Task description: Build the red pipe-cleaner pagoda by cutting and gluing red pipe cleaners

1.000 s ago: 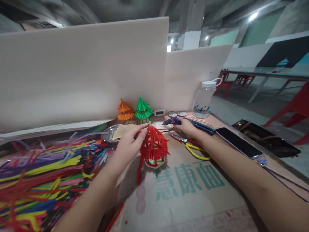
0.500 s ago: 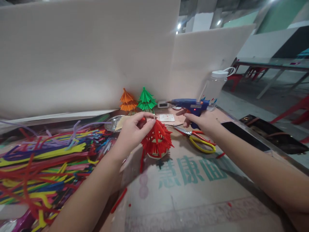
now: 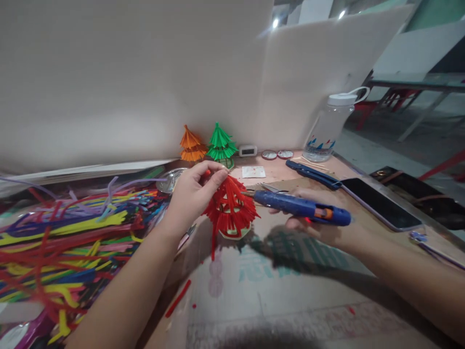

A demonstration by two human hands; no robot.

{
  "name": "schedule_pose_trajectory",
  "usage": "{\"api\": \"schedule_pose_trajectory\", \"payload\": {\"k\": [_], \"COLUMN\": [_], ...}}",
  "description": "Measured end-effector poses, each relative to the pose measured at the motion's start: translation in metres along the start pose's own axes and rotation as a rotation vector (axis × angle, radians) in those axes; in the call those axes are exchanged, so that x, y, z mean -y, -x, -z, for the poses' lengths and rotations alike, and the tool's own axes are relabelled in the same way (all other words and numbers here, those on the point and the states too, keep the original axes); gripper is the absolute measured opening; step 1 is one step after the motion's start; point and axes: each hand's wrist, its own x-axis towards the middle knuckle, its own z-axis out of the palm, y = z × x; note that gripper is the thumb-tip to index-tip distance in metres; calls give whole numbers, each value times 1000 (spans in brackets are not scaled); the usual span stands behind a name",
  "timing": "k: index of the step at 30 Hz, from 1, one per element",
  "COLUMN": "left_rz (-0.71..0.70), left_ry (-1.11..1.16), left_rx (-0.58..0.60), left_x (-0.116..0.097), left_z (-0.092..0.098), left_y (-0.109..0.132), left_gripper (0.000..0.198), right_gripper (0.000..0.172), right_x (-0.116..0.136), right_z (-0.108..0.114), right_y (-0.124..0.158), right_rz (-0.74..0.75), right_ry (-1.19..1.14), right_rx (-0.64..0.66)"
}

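My left hand (image 3: 201, 186) is closed round the top of a red pipe-cleaner tree (image 3: 232, 208), which has two fringed tiers above a pale base. In my right hand (image 3: 308, 220) is a blue glue gun (image 3: 301, 206), its red light lit. The nozzle points left and is at the right side of the tree's upper tier; whether it touches cannot be made out. Partly hidden behind the gun are scissors (image 3: 271, 187). Farther back stand a green tree (image 3: 220, 145) and an orange tree (image 3: 192, 145) of the same kind.
Many coloured pipe cleaners (image 3: 72, 242) cover the left side. A metal dish (image 3: 169, 180), a small display (image 3: 247, 150) and a white card (image 3: 253, 171) lie behind the tree. To the right are a water bottle (image 3: 327, 128), a dark blue cutter (image 3: 314, 174) and a phone (image 3: 381, 203).
My right hand has brought the glue gun down and toward me, turning its nozzle to the red tree. My left hand keeps its hold on the tree's top. The view has shifted slightly.
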Motion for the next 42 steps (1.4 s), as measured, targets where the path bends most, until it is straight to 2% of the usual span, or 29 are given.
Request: {"api": "schedule_pose_trajectory", "payload": {"k": [6, 20, 32, 42], "left_rz": [-2, -19, -22, -19], "left_ry": [-12, -59, -55, -29], "left_rx": [2, -6, -8, 6], "left_x": [0, -5, -5, -6], "left_z": [-1, -1, -1, -1], "left_y": [3, 3, 3, 3], "left_gripper": [27, 27, 25, 24], "right_gripper": [38, 33, 33, 35], "right_x": [2, 5, 4, 5], "right_z": [-11, -15, -11, -11], "right_y": [1, -5, 1, 0], "right_rz": [-100, -152, -59, -47], "right_ry": [-54, -7, 177, 150], "right_rx": [-36, -19, -10, -5]}}
